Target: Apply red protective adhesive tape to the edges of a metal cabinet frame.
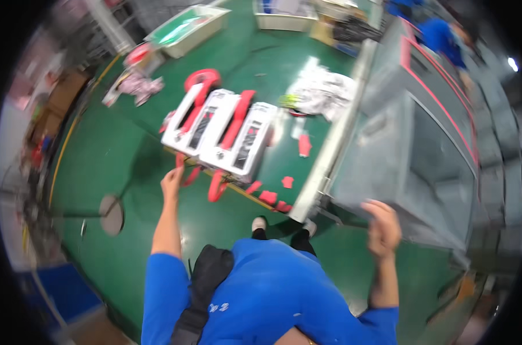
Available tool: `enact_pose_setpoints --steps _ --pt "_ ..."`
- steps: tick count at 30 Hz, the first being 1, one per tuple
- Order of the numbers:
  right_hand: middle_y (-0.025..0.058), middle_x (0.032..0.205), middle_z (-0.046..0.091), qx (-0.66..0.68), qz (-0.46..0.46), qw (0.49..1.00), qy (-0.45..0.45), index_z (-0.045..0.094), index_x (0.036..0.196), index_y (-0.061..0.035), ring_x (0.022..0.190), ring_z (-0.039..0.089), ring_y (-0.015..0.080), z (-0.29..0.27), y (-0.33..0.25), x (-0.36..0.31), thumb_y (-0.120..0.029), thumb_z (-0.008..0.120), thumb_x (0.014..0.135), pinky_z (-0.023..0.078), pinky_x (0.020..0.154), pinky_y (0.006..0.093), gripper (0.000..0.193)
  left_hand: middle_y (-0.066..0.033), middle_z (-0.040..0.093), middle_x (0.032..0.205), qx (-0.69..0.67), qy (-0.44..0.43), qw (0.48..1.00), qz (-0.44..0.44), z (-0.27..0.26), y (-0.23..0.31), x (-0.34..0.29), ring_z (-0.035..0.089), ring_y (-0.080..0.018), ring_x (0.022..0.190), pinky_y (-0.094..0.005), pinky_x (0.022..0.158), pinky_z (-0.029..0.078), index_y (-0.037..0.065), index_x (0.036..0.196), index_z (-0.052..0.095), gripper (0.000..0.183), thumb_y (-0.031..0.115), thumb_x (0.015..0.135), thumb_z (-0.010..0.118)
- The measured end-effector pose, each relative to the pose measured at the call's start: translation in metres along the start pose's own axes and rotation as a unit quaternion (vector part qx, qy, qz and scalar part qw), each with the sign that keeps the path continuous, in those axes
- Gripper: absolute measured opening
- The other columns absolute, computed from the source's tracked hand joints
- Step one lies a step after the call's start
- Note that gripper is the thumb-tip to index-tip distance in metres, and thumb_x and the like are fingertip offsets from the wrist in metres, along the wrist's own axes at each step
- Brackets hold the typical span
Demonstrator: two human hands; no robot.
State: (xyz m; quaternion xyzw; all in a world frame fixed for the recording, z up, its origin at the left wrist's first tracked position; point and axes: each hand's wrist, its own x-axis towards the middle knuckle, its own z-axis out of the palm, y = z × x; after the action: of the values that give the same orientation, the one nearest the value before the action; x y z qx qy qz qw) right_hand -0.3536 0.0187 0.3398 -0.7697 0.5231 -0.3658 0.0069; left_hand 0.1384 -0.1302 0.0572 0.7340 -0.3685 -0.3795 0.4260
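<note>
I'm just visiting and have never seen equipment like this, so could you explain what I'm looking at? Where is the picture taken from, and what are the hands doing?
There's no machine arm here: these are a person's own bare hands. The picture comes from a wide fisheye camera worn on that person's head, looking down, which is why edges bend and the corners are dark. The blue shirt is the wearer's.

On the green floor stand white cases with dark panels and red bands. Beyond them lies a pile of whitish cloth.

The left hand is at a red strap by the cases; blur hides whether it grips it. The right hand is raised near a grey metal box, its fingers loosely open, seemingly holding nothing.
</note>
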Motion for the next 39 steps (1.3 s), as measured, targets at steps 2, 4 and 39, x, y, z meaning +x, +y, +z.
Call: enact_pose_setpoints --steps 2,4,39 --pt "0.0115 0.092 0.063 0.085 0.073 0.994 -0.013 0.061 0.097 -0.0018 0.087 0.060 0.0277 0.038 -0.007 -0.026 0.002 0.054 0.074 0.048 0.076 0.0357 0.024 0.0039 0.049 0.062 -0.050 0.001 0.998 0.050 -0.027 -0.016 0.005 0.044 -0.0055 0.057 -0.0207 0.055 0.037 0.002 0.078 0.064 0.026 0.028 0.081 0.065" --pt "0.0103 0.090 0.063 0.107 0.043 0.992 -0.050 0.062 0.095 -0.0024 0.086 0.060 0.0268 0.063 -0.004 -0.048 -0.002 0.057 0.076 0.048 0.075 0.0356 0.019 0.0049 0.033 0.057 -0.249 -0.124 0.960 0.037 -0.041 -0.040 -0.005 0.031 -0.0054 0.049 -0.0219 0.047 0.030 0.007 0.071 0.053 0.019 0.017 0.086 0.059" --pt "0.0051 0.074 0.051 -0.198 0.100 0.974 0.051 0.031 0.135 -0.0049 0.071 0.051 0.0223 -0.052 0.011 -0.168 -0.021 0.065 0.074 0.041 0.061 0.0347 0.071 -0.0114 0.064 0.075 0.120 -0.547 0.751 0.349 0.083 0.086 -0.465 0.061 -0.0184 0.064 -0.0279 0.058 0.047 0.000 0.091 0.064 0.014 0.010 0.081 0.062"
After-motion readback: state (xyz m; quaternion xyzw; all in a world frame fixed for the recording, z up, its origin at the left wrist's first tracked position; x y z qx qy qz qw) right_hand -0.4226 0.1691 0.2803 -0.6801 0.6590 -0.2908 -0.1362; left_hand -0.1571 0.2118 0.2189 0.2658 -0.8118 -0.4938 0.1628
